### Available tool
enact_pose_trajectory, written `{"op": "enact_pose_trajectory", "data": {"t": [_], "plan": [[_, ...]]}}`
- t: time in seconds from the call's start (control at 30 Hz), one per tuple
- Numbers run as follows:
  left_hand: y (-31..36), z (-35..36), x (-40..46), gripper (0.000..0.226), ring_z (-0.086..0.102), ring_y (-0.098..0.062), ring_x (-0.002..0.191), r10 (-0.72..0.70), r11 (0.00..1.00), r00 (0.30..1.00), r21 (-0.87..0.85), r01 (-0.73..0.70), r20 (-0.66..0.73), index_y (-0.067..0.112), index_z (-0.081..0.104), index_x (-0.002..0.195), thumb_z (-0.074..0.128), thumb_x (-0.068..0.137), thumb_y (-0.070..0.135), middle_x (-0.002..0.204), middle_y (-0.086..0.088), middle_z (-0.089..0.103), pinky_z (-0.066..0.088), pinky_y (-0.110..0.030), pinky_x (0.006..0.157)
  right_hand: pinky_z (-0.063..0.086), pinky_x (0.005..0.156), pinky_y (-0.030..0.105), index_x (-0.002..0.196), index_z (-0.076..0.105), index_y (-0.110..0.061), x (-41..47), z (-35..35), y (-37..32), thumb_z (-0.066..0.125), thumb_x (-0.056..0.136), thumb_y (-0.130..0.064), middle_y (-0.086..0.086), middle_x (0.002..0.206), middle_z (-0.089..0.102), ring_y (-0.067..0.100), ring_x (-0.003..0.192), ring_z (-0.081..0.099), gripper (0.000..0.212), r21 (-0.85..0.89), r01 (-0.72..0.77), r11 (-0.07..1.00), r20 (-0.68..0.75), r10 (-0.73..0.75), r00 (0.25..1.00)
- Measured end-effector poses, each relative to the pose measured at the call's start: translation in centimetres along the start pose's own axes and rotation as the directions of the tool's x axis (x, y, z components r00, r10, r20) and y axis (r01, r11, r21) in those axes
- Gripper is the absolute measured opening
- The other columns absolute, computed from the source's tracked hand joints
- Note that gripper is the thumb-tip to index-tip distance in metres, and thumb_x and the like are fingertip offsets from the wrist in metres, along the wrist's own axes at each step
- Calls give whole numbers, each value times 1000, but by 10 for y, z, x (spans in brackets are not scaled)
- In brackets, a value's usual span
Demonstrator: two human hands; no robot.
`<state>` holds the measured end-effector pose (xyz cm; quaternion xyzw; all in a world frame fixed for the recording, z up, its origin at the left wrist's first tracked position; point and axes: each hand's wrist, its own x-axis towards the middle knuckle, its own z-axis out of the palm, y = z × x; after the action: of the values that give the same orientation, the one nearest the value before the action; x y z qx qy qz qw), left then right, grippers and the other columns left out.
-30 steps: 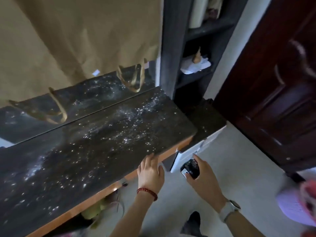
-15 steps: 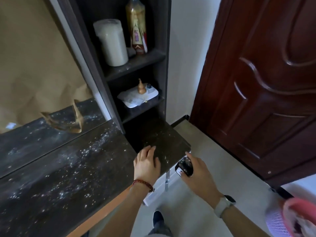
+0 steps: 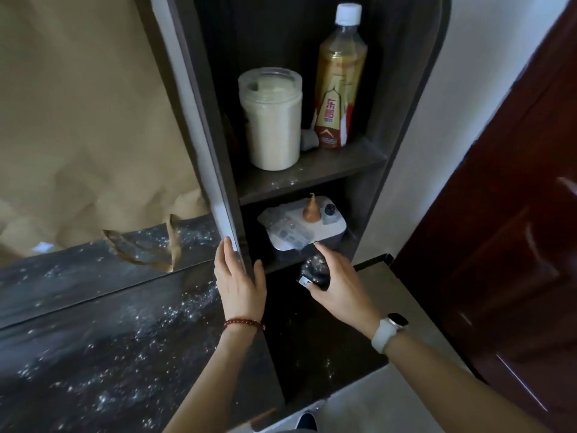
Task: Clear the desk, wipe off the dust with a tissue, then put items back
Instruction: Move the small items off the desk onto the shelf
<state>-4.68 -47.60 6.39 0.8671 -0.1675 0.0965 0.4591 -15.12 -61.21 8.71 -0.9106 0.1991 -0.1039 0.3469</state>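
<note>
Right hand (image 3: pixel 335 278) grips a small dark object (image 3: pixel 313 271); left hand (image 3: pixel 239 284), open, braces the shelf post (image 3: pixel 218 189). Advise setting it down squarely on the lower shelf (image 3: pixel 312 260).

Dim, soft blur, bowed edges

A home room: dusty dark desk (image 3: pixel 109 354), shelf unit (image 3: pixel 312 170) with bottle (image 3: pixel 338 89), wooden door (image 3: pixel 505 229).

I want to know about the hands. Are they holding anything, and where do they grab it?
The right hand grips a small dark dusty object around its sides. The left hand holds nothing; it rests against the shelf's upright edge.
</note>
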Motion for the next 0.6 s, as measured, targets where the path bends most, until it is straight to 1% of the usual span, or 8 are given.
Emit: {"op": "enact_pose_trajectory", "data": {"t": [0.07,0.1,0.2,0.3,0.37,0.43,0.5,0.6], "plan": [[-3,0,16,63,36,-36,130,-19,1000,999,-18,19,29,4,23,141,56,87,11,140,-24,35,35,-46,106,29,105,25,140,26,-19,24,5,-5,65,82,-23,3,139,39,18,130,33,70,-3,70,998,42,-70,997],[-3,0,23,63,39,-34,128,-15,1000,999,-25,16,48,8,23,142,55,88,12,139,-22,39,38,-44,103,29,105,24,140,26,-19,35,8,-8,64,82,-24,4,140,39,18,131,33,70,-13,101,995,58,-100,993],[-3,2,35,59,53,-30,112,-35,999,998,-13,35,43,15,25,142,52,90,15,127,-16,52,44,-33,86,35,104,30,139,28,-20,59,16,-15,64,82,-26,4,138,41,19,129,35,68,-47,160,986,100,-155,983],[-5,4,36,56,61,-28,95,-48,998,999,-26,49,13,14,30,141,52,90,15,117,-13,56,46,-29,76,35,104,34,136,32,-15,71,25,-16,65,81,-27,8,135,46,23,125,41,66,-95,233,968,120,-221,968],[-7,7,36,55,62,-23,88,-55,998,999,-40,55,0,14,31,140,53,89,13,115,-12,57,44,-21,72,34,105,38,135,34,-15,80,31,-14,65,79,-30,10,131,50,26,122,44,66,-165,276,947,126,-257,958],[-7,8,35,54,58,-16,82,-61,997,998,-49,60,-20,13,33,139,53,89,11,111,-9,58,40,-13,70,35,103,42,133,36,-16,90,35,-11,66,77,-33,12,126,53,30,119,44,66,-230,283,931,120,-262,958],[-6,8,34,53,55,-10,80,-53,997,998,-58,51,-33,12,35,139,54,89,11,109,-4,57,40,-11,70,36,101,43,130,40,-15,98,35,-8,67,75,-33,15,120,54,33,115,44,64,-252,277,927,112,-256,960],[-7,8,34,53,55,-9,77,-55,998,998,-41,53,-37,12,35,139,54,89,12,104,5,53,40,-7,69,38,100,45,128,44,-12,107,34,-4,70,72,-28,18,118,54,37,115,43,63,-278,289,916,97,-272,957]]}}
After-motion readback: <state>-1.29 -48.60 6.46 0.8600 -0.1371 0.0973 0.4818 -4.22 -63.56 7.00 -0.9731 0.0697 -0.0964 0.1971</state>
